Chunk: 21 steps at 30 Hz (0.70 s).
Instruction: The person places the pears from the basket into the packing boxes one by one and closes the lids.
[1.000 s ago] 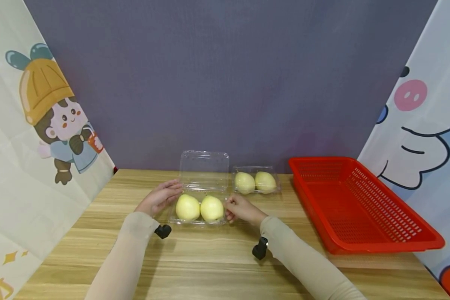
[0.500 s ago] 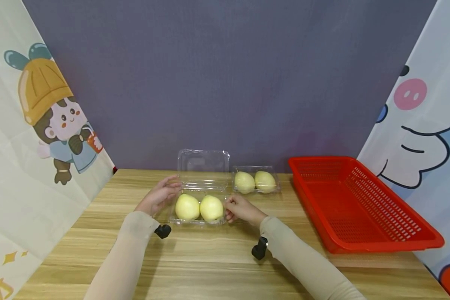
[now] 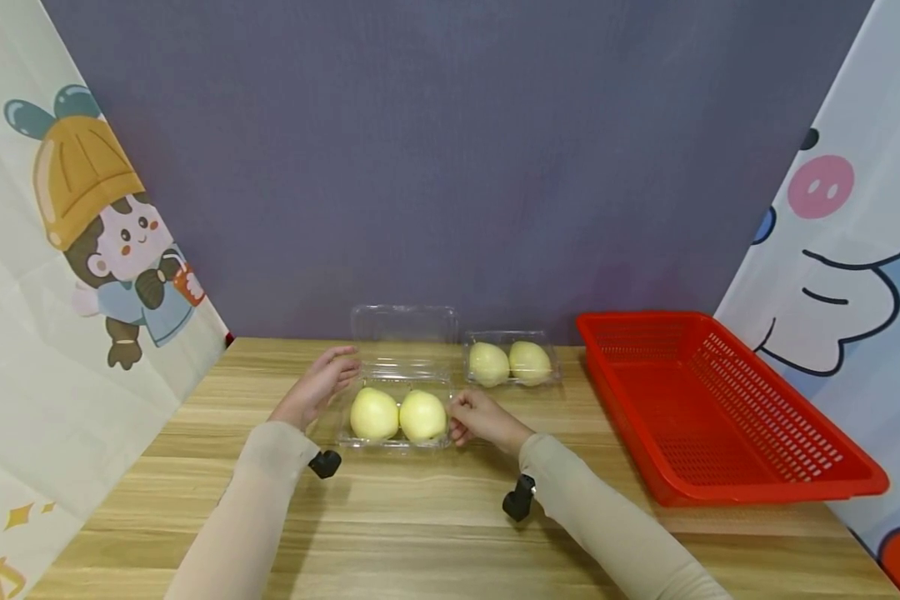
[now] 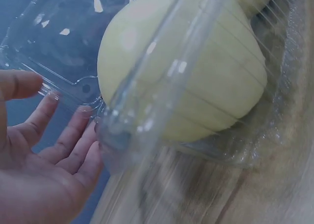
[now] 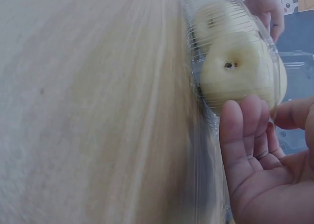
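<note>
A clear plastic clamshell box [image 3: 394,447] stands on the table with its lid [image 3: 405,333] raised and leaning back. Inside it sit two pale yellow pears, a left pear [image 3: 374,414] and a right pear [image 3: 423,416]. My left hand [image 3: 318,387] is at the box's back left corner. In the left wrist view its fingers [image 4: 73,131] are loosely spread and touch the plastic near the hinge. At the right side, my right hand [image 3: 487,419] pinches the box's rim between thumb and fingers, beside the right pear [image 5: 238,69] in the right wrist view.
Behind and to the right is a second clear box [image 3: 551,375], holding two more pears. A red perforated plastic basket [image 3: 633,433] stands on the right of the wooden table [image 3: 405,525]. A grey backdrop [image 3: 450,167] rises behind the table.
My left hand has moved slightly up and away along the box's left side. The raised lid has tilted a little further back. My right hand has stayed at the rim.
</note>
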Tool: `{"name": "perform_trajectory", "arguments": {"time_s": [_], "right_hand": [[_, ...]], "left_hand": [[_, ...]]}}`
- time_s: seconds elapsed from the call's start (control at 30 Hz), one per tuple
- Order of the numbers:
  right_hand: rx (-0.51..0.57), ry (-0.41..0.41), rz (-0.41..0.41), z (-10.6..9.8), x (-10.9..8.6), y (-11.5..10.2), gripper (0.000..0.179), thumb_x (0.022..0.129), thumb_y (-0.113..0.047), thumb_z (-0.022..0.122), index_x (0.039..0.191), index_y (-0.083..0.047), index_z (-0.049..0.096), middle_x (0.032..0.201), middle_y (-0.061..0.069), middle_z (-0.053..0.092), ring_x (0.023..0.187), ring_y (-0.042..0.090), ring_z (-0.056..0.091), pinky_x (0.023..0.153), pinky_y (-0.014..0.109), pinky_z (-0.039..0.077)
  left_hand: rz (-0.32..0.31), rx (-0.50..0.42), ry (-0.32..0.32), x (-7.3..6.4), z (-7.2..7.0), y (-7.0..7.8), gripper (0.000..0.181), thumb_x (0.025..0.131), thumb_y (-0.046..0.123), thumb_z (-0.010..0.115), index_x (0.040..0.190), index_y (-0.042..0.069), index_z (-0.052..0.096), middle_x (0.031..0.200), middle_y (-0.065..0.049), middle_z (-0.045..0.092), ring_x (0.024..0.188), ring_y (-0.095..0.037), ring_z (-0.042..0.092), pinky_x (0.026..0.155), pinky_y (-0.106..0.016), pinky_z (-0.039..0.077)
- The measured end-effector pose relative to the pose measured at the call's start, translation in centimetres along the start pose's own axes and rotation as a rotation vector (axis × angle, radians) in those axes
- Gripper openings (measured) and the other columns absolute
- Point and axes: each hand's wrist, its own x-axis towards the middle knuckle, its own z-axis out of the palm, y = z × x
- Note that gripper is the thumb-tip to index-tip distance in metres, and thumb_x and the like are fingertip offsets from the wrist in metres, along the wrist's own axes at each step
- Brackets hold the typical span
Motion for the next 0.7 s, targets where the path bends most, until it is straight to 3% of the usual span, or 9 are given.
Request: {"name": "perform_trajectory", "arguments": {"time_s": [0.2,0.37,0.47,0.7], "right_hand": [[0.0,-0.011,-0.013,-0.1,0.1,0.1,0.019,0.105,-0.011,0.048,0.097,0.005,0.054,0.081,0.009,0.057,0.068,0.016,0.058,0.062,0.028,0.058],[-0.003,-0.006,-0.009,-0.1,0.0,0.1,0.019,0.105,-0.012,0.049,0.098,0.005,0.054,0.081,0.009,0.057,0.068,0.016,0.058,0.062,0.028,0.058],[0.0,-0.001,-0.003,0.0,-0.1,0.0,0.019,0.104,-0.012,0.049,0.098,0.005,0.054,0.081,0.008,0.057,0.067,0.016,0.058,0.063,0.028,0.058],[0.006,0.007,0.001,0.1,-0.1,-0.1,0.019,0.104,-0.012,0.05,0.098,0.005,0.055,0.081,0.009,0.057,0.067,0.016,0.058,0.063,0.028,0.059]], "left_hand": [[-0.005,-0.029,0.016,-0.1,0.0,0.3,0.059,0.11,0.035,0.031,0.15,-0.009,0.026,0.153,-0.031,0.032,0.142,-0.041,0.031,0.121,-0.046,0.02],[0.001,-0.044,0.009,-0.6,-0.1,0.4,0.074,0.107,0.053,0.028,0.142,-0.012,0.03,0.151,-0.032,0.033,0.142,-0.041,0.03,0.122,-0.048,0.016],[-0.002,-0.041,-0.004,-1.0,-0.2,0.4,0.084,0.104,0.062,0.028,0.142,-0.013,0.029,0.151,-0.031,0.033,0.143,-0.041,0.028,0.122,-0.048,0.014],[-0.01,-0.037,-0.005,-1.3,-0.4,0.4,0.087,0.101,0.068,0.032,0.14,-0.01,0.032,0.152,-0.027,0.034,0.144,-0.039,0.028,0.123,-0.047,0.011]]}}
